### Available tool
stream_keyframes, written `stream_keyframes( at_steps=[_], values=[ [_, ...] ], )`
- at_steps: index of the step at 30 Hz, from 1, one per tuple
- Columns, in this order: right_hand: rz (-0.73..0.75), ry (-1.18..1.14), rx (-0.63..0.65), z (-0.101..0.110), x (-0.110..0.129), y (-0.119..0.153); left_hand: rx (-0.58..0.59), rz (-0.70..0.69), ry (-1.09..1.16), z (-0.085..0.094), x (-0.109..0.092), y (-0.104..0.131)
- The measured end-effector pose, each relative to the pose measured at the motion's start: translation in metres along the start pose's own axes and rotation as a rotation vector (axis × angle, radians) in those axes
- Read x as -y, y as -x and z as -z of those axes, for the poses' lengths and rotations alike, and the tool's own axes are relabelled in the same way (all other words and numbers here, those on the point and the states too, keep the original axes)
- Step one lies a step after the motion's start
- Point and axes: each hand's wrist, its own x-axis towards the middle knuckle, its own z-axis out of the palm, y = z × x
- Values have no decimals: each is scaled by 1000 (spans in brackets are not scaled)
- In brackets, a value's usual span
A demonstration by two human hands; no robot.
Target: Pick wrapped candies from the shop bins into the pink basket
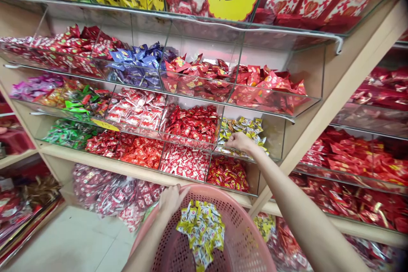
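Observation:
A pink perforated basket (245, 225) is at the bottom centre, with a pile of yellow-and-white wrapped candies (204, 229) inside. My left hand (172, 199) grips its far rim, fingers curled over the edge. Over the clear bin of yellow-and-white candies (244, 125), my right hand (239, 141) is closed at the bin's front left part. Whatever its fingers hold, if anything, is hidden.
Clear shelf dividers and front panels (191, 140) separate red, blue, green and pink candies. A slanted wooden post (331, 93) stands right of the bins. Bagged candies (117, 195) lie below the lowest shelf, above pale floor tiles (86, 233).

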Motion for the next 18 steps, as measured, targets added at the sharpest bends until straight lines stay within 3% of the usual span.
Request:
stream_keyframes(
  at_steps=[11,18],
  values=[
    [-107,79,-5,-4,-1,0,-2,-4,0,-2,1,0],
    [-80,236,-219,-1,2,6,-50,-24,-10,-4,2,0]
  ],
)
